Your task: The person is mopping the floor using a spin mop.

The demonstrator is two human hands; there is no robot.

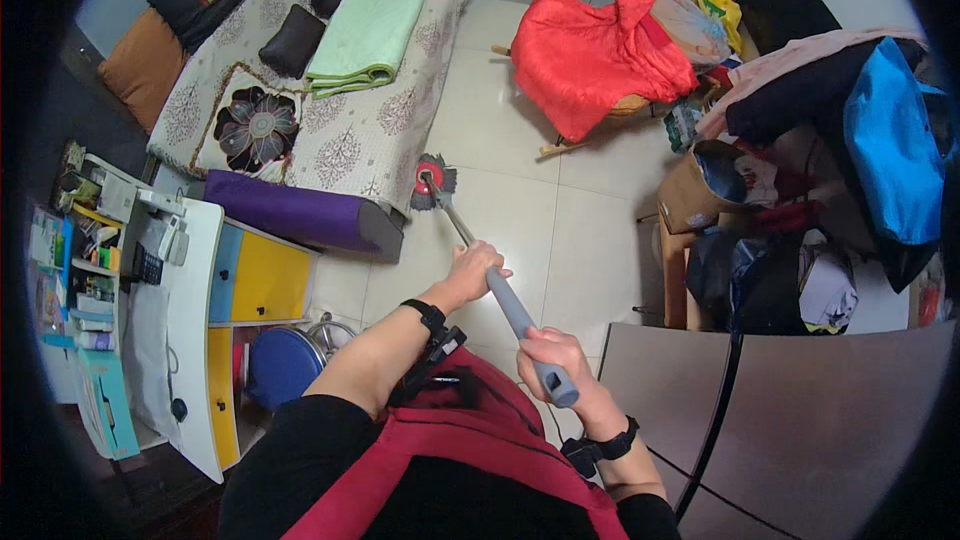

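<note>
Both of my hands hold a spin mop by its long pole. My left hand (477,272) is closed around the metal part of the pole, just beyond the grey grip. Nearer my body, my right hand (555,360) wraps the grey plastic grip (511,306) close to its end. The mop head (433,180), a red disc with grey strands, rests on the pale floor tiles (506,202) beside the sofa bed's front edge. Part of the strands is hidden by the patterned cover (360,154).
A chair draped in red cloth (592,60) stands ahead right, its wooden legs showing. At left are a white desk (191,300) and a blue round stool (286,367). A cardboard box (690,191) and bags line the right side, above a brown cabinet surface (817,420).
</note>
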